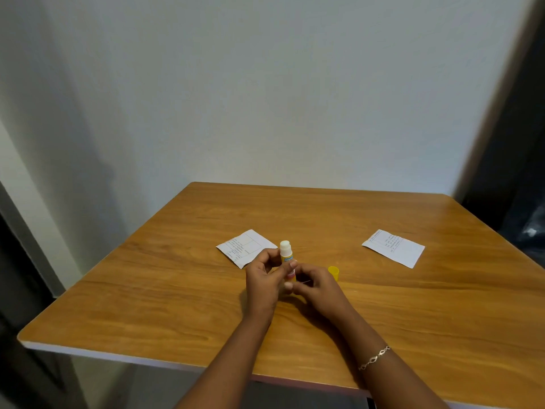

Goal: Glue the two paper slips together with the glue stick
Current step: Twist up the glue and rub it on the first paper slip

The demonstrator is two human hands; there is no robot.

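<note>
**Desk:** What are the hands doing at centre frame?

**Photographer:** The left hand is curled round the barrel of a yellow-and-white plastic glue stick, with its thumb laid across the label, and holds the stick upright. The right hand meets it from the right, fingers bent in close and pinching the stick's lower end. Neither hand is spread, and both grip the same tube. I cannot tell whether the base touches the table.

**Desk:** Is the stick capped?

**Photographer:** No. A white column of glue stands bare at the top. The small yellow plastic cap sits on the table just right of the right hand, partly hidden behind its knuckles.

**Desk:** And the paper?

**Photographer:** One white printed paper slip lies flat just above and left of the left hand, its near corner hidden behind the fingers. The second paper slip, also white and printed, lies flat well apart from it, right of centre.

**Desk:** What is the setting?

**Photographer:** A square wooden table with a pale edge fills the lower frame, and a plain white wall fills the upper frame. A thin metal chain bracelet circles the right wrist at lower right.
</note>
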